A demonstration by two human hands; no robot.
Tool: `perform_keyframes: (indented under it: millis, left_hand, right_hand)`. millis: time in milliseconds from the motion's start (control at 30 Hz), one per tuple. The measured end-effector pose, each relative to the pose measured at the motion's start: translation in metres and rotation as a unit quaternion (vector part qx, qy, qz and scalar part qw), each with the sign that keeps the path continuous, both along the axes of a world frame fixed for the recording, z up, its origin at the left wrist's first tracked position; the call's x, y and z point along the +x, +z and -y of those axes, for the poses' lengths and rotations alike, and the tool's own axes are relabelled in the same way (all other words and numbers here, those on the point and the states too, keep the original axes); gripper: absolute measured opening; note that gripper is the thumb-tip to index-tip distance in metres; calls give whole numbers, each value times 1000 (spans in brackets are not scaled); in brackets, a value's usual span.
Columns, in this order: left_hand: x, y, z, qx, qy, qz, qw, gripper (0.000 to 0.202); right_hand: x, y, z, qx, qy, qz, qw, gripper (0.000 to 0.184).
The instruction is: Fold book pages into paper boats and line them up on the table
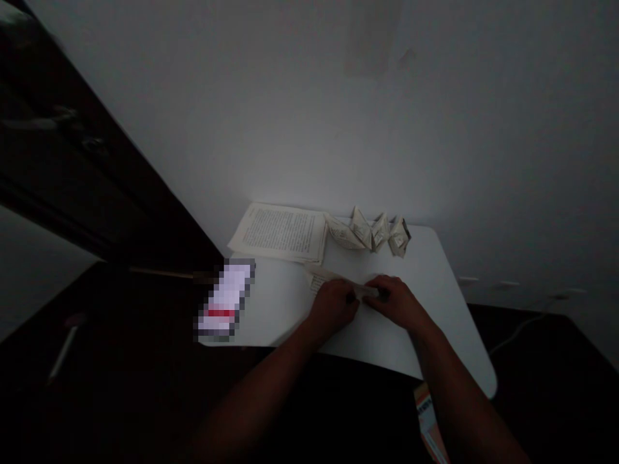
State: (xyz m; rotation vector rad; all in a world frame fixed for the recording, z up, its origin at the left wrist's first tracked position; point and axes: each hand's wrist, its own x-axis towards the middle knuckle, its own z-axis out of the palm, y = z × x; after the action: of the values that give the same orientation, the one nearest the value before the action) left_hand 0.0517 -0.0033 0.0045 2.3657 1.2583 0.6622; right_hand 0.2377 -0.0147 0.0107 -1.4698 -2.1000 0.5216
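Note:
Over the front part of the white table, a partly folded sheet of printed paper is held between my two hands. My left hand is closed on its nearer middle, the fingers curled and partly hidden. At the paper's right end, my right hand pinches it. Behind my hands stand several folded paper boats made from printed pages, lined up side by side. To their left lies a stack of printed pages, its edge touching or very near the leftmost boat.
A phone, blurred out, lies at the left edge of the white table. The wall rises directly behind. At left is a dark door. An orange and white package shows below the table's front edge.

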Motion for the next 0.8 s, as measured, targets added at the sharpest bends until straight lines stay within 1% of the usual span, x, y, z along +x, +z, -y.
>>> perform_keyframes:
  millis: [233, 500, 667, 800]
  left_hand:
    - [0, 2, -1, -14, -5, 27, 1000, 6]
    - [-3, -2, -3, -30, -19, 36, 999, 5]
    - [-4, 1, -4, -48, -17, 39, 998, 3]
    - [-4, 2, -3, -49, -14, 44, 998, 3]
  right_hand:
    - [-2, -4, 0, 10, 0, 1, 1000, 22]
    - [-6, -7, -2, 11, -29, 23, 999, 28]
    - [-8, -7, -2, 9, -44, 20, 999, 38]
    - [-7, -6, -1, 6, -37, 13, 999, 41]
